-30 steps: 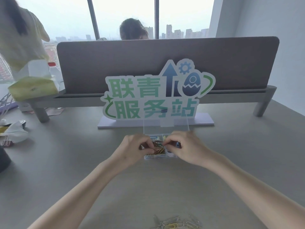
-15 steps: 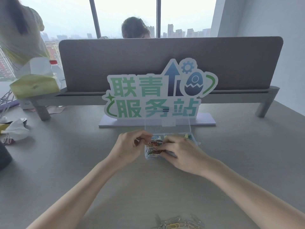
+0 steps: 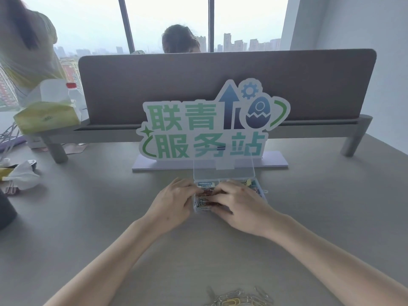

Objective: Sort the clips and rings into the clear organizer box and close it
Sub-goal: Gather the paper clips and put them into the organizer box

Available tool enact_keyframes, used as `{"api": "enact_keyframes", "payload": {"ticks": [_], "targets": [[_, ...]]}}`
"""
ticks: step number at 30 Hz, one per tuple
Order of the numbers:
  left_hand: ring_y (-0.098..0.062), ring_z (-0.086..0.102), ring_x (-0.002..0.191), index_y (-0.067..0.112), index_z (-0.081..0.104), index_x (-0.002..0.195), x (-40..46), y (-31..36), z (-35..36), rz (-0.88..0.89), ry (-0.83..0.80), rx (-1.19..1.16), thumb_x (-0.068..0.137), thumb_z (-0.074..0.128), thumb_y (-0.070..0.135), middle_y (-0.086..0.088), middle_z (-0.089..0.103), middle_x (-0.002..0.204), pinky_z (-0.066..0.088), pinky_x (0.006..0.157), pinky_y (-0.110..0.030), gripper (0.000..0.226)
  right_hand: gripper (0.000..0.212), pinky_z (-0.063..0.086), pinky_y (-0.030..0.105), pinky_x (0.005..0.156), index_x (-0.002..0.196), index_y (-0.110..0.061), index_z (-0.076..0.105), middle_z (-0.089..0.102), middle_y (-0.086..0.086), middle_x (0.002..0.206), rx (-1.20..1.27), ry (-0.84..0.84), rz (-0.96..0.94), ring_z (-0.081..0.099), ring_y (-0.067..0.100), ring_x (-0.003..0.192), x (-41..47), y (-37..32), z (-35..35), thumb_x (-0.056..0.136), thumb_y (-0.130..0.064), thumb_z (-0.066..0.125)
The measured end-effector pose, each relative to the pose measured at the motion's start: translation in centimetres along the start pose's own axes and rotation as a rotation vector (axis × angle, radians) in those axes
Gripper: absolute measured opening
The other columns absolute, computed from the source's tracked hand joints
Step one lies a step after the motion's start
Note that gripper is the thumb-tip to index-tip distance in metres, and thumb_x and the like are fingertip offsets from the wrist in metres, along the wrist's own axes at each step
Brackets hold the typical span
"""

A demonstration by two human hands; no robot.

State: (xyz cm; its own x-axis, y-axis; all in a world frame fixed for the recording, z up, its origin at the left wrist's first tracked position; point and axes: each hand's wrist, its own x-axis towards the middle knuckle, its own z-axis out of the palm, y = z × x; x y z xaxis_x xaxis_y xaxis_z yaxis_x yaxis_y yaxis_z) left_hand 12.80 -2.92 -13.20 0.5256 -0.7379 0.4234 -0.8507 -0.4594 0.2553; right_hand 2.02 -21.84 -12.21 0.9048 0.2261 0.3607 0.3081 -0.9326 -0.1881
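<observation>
The clear organizer box [image 3: 261,193] sits on the grey desk in front of the sign, with its transparent lid [image 3: 223,171] standing upright at the back. Coloured paper clips [image 3: 204,200] fill its left compartment, and more coloured pieces show at the back right. My left hand [image 3: 174,203] is at the box's left edge, its fingers curled into the clips. My right hand [image 3: 239,205] lies over the middle of the box, fingertips pressing on the clips. A loose pile of silver and yellow paper clips [image 3: 238,299] lies at the near edge of the desk.
A green and blue sign [image 3: 205,129] on a white base stands just behind the box. A grey divider panel [image 3: 220,85] crosses the back, with people beyond it. Crumpled tissue [image 3: 22,175], a tissue pack [image 3: 44,115] and a dark object [image 3: 5,208] are at the left.
Both hands pinched clips over the left compartment before. Now my right hand has spread lower across the box, pressing the clips, and my left hand has settled at the box's left edge.
</observation>
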Motion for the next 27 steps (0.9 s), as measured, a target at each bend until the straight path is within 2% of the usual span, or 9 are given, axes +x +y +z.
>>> {"api": "enact_keyframes", "payload": {"ticks": [6,11,15,18,20,21,23,25,27], "targets": [[-0.021,0.057,0.092,0.018,0.071,0.106,-0.1,0.1,0.0,0.032,0.067,-0.001,0.078,0.053,-0.005,0.005,0.067,0.100,0.054,0.074,-0.038,0.040,0.026,0.048,0.027,0.086,0.115,-0.025,0.071,0.063,-0.009,0.107,0.013,0.035,-0.009,0.056,0.012,0.096,-0.1,0.2,-0.1,0.094,-0.034,0.058],[-0.025,0.060,0.093,0.019,0.069,0.110,-0.1,0.6,-0.2,0.036,0.023,-0.017,0.078,0.044,0.006,0.001,0.071,0.101,0.053,0.079,-0.039,0.043,0.026,0.049,0.028,0.085,0.114,-0.023,0.072,0.067,-0.011,0.112,-0.003,0.016,-0.033,0.054,0.012,0.096,-0.1,-0.1,-0.3,0.095,-0.034,0.059],[-0.025,0.060,0.097,0.016,0.067,0.117,-0.5,0.8,-0.7,0.036,0.077,0.026,0.083,0.053,-0.003,0.000,0.068,0.107,0.053,0.079,-0.036,0.041,0.022,0.052,0.035,0.083,0.109,-0.024,0.073,0.065,-0.011,0.109,0.089,0.034,0.017,0.061,0.011,0.096,-0.5,0.1,-1.2,0.093,-0.032,0.061],[-0.012,0.060,0.081,0.016,0.072,0.105,-1.5,1.8,-2.1,0.010,0.134,-0.036,0.086,0.057,-0.002,0.004,0.066,0.096,0.052,0.070,-0.029,0.030,0.017,0.051,0.032,0.077,0.100,-0.024,0.075,0.065,-0.011,0.097,0.132,0.023,0.059,0.061,0.006,0.082,-1.8,-0.2,-2.6,0.093,-0.031,0.062],[-0.003,0.057,0.072,0.019,0.075,0.094,-2.7,3.2,-3.7,-0.048,0.036,-0.150,0.086,0.063,0.002,0.010,0.066,0.086,0.048,0.067,-0.019,0.022,0.015,0.047,0.021,0.074,0.098,-0.024,0.076,0.065,-0.012,0.092,0.155,-0.047,0.070,0.059,0.002,0.079,-3.2,-0.8,-3.8,0.092,-0.031,0.064],[-0.001,0.058,0.072,0.023,0.074,0.093,-3.5,3.9,-4.5,-0.080,-0.081,-0.215,0.086,0.066,0.007,0.013,0.067,0.084,0.046,0.065,-0.014,0.019,0.016,0.043,0.014,0.072,0.100,-0.025,0.075,0.065,-0.014,0.092,0.176,-0.127,0.079,0.058,0.000,0.080,-4.1,-1.2,-4.6,0.092,-0.035,0.065],[0.000,0.061,0.079,0.032,0.071,0.100,-5.4,5.3,-5.9,-0.083,-0.376,-0.320,0.084,0.072,0.021,0.013,0.068,0.090,0.047,0.066,-0.015,0.019,0.029,0.040,0.009,0.072,0.108,-0.032,0.071,0.061,-0.019,0.097,0.181,-0.349,0.104,0.056,-0.003,0.087,-6.1,-1.8,-5.9,0.086,-0.050,0.067],[-0.002,0.061,0.089,0.035,0.064,0.116,-7.3,6.3,-6.3,-0.012,-0.574,-0.317,0.079,0.076,0.036,0.015,0.065,0.102,0.050,0.073,-0.020,0.039,0.049,0.041,0.011,0.074,0.116,-0.039,0.064,0.055,-0.022,0.100,0.181,-0.527,0.129,0.054,-0.004,0.091,-8.2,-2.5,-6.6,0.074,-0.062,0.071],[0.000,0.056,0.094,0.039,0.055,0.128,-8.8,7.0,-6.0,0.034,-0.644,-0.288,0.075,0.077,0.044,0.018,0.056,0.105,0.047,0.077,-0.016,0.058,0.059,0.042,0.012,0.073,0.119,-0.042,0.061,0.051,-0.022,0.100,0.212,-0.583,0.141,0.054,-0.004,0.092,-9.9,-3.7,-6.9,0.066,-0.061,0.077]]}}
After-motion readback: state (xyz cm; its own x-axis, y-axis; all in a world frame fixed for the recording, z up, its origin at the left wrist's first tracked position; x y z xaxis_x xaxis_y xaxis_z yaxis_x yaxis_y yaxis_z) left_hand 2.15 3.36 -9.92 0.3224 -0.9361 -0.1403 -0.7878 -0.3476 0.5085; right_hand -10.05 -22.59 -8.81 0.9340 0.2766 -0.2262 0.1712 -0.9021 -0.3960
